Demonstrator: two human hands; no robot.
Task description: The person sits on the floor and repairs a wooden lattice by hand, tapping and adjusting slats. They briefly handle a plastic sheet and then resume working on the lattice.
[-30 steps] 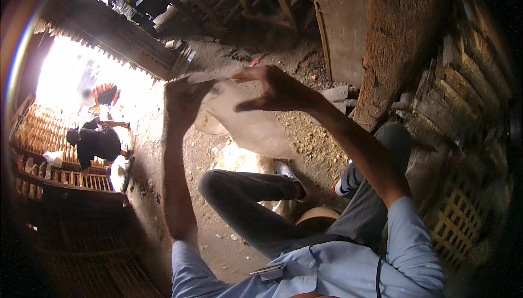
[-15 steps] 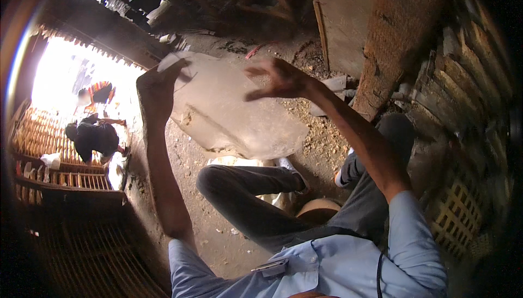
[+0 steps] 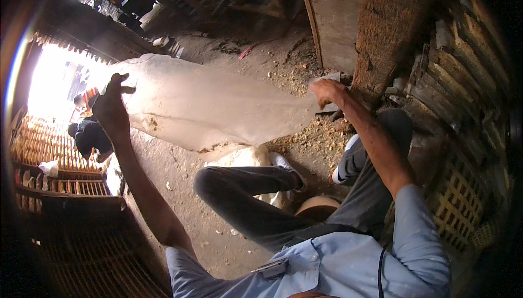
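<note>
A large, cloudy, translucent plastic sheet [image 3: 218, 99] spreads in front of me between my hands, some brown dirt on its lower edge. My left hand [image 3: 113, 113] is at its left end; thumb and forefinger show a small gap, while the sheet's edge runs into the hand behind them. My right hand [image 3: 329, 91] pinches the sheet's right end, where it narrows into folds drawn toward the fingers. Under the sheet's near edge, beside my bent knee, lies a white sack-like bundle [image 3: 239, 158], partly hidden.
Yellowish crumbs [image 3: 321, 134] litter the dirt floor on the right. A thick wooden post [image 3: 384, 36] stands at the back right, with split-wood walling [image 3: 463, 74] beyond it. Slatted bamboo racks [image 3: 60, 140] line the left. Two people are near the bright opening, one in dark clothes [image 3: 90, 137].
My hands have moved apart, the left one outward and the right one to the right. The sheet, looser before, is now drawn out wide, with its right end in my right hand.
</note>
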